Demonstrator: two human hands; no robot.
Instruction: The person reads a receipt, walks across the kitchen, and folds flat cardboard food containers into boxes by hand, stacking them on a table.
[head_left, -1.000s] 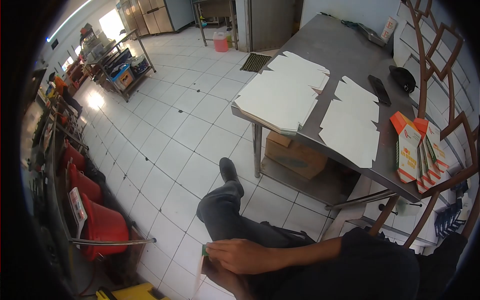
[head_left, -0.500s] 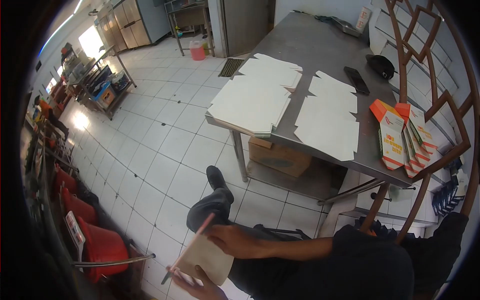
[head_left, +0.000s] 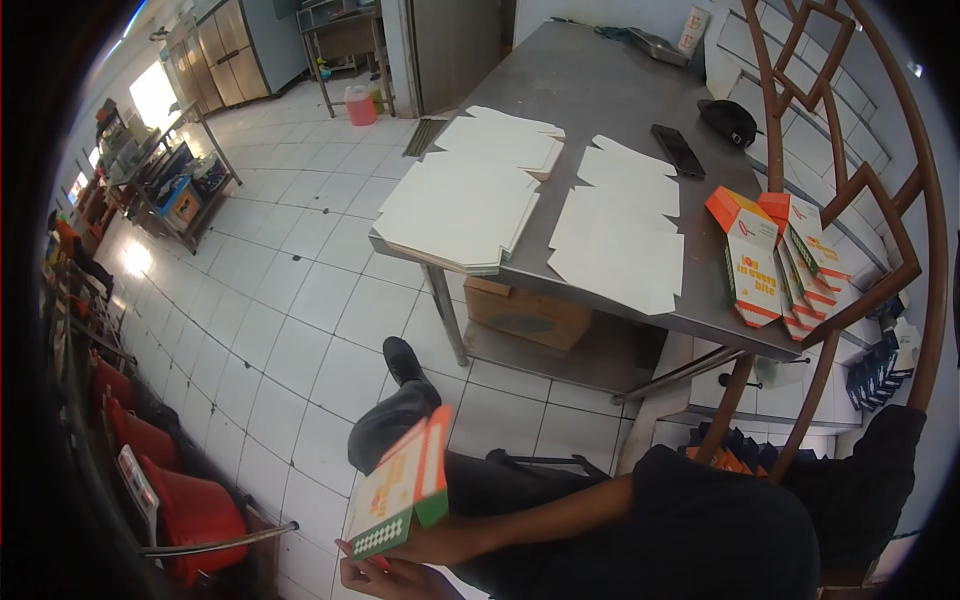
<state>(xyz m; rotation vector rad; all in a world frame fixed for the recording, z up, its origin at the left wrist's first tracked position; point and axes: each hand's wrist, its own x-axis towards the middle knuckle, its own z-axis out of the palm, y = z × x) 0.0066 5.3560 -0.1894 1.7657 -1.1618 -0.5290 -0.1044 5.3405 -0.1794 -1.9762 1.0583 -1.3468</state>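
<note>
A folded carton [head_left: 405, 480] with orange stripes, yellow lettering and a green edge is in my hands at the lower left, its printed side up. My right hand [head_left: 440, 540] comes in from the right and grips it from beneath, fingers mostly hidden by the card. Below, my left hand [head_left: 390, 578] has its fingers closed at the carton's lower edge. On the steel table [head_left: 540, 80] lie a pile of white cardboard blanks [head_left: 460, 190] and more flat blanks [head_left: 620, 235] beside it. Several printed cartons [head_left: 752, 265] lean together at the table's right corner.
A phone [head_left: 678, 150], a black cap [head_left: 728, 122] and a metal tray [head_left: 658, 46] sit on the table. A brown metal railing [head_left: 900, 235] borders the right. Red chairs [head_left: 195, 510] stand at left. A cardboard box [head_left: 525, 312] rests under the table.
The carton has turned over from its plain inner face to its printed face, and it is raised slightly. My left hand has moved under its lower edge. The view has shifted a little right.
</note>
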